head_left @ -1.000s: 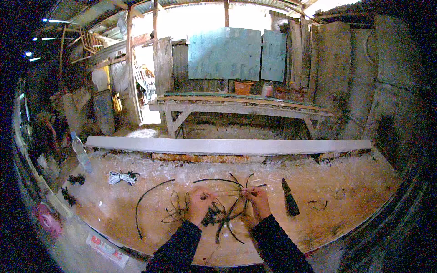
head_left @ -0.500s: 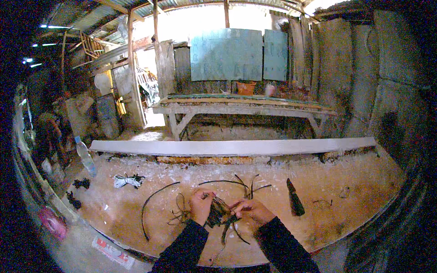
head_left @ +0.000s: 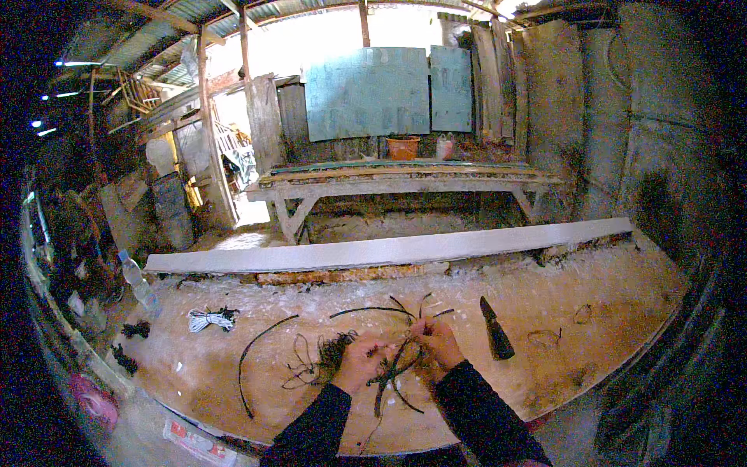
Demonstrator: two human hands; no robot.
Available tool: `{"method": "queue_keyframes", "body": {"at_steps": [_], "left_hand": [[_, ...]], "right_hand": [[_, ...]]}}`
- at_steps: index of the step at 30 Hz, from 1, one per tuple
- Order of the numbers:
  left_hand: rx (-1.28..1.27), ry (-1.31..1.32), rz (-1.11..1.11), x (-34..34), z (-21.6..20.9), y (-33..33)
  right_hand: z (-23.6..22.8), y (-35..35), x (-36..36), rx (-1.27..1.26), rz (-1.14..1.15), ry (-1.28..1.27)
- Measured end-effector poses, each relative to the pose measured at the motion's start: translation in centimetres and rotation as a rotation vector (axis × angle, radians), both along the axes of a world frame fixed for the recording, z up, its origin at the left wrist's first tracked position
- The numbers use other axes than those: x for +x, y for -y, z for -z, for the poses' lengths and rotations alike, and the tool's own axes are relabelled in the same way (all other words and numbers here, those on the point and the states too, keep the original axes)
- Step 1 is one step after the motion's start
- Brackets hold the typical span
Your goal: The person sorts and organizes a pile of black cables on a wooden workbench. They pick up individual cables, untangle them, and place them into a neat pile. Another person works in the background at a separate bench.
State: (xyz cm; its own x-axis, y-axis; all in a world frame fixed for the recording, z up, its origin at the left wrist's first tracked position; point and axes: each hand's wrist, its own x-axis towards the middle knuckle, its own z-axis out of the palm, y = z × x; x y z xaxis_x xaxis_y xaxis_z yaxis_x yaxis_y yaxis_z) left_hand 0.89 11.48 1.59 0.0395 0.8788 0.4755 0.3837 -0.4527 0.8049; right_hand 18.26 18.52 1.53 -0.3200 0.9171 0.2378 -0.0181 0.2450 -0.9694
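Observation:
My left hand (head_left: 362,363) is closed over the near middle of the table. From its left side sticks out a dark, tangled bundle of thin cord (head_left: 334,350), with loose loops (head_left: 302,367) lying beside it. My right hand (head_left: 440,342) is pinched a little further right and higher, its fingertips at thin strands too fine to make out. Between and below the hands lie several dark cord pieces (head_left: 397,366), partly hidden by the fingers. A long curved black strip (head_left: 250,358) rests to the left, and another strip (head_left: 366,312) lies just beyond the hands.
A dark tapered blade-like piece (head_left: 496,333) lies on the right. Thin wire loops (head_left: 545,338) are further right. At left are a white cord hank (head_left: 212,320), black clumps (head_left: 124,359) and a plastic bottle (head_left: 138,282). A long white board (head_left: 389,249) borders the table's far side.
The dark bundle, previously between my hands, now shows on the left side of my left hand. My right hand has moved up, its fingertips higher. The whole view has shifted slightly.

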Motion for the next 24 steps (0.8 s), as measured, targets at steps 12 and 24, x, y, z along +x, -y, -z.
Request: {"method": "queue_keyframes", "body": {"at_steps": [12, 24], "left_hand": [[-0.636, 0.593, 0.693, 2.7, -0.5, 1.7], [-0.575, 0.599, 0.45, -0.6, -1.1, 0.4]], "right_hand": [[-1.5, 0.4, -0.7, 0.248, 0.292, -0.062], [0.5, 0.2, -1.1, 0.506, 0.421, 0.295]]}}
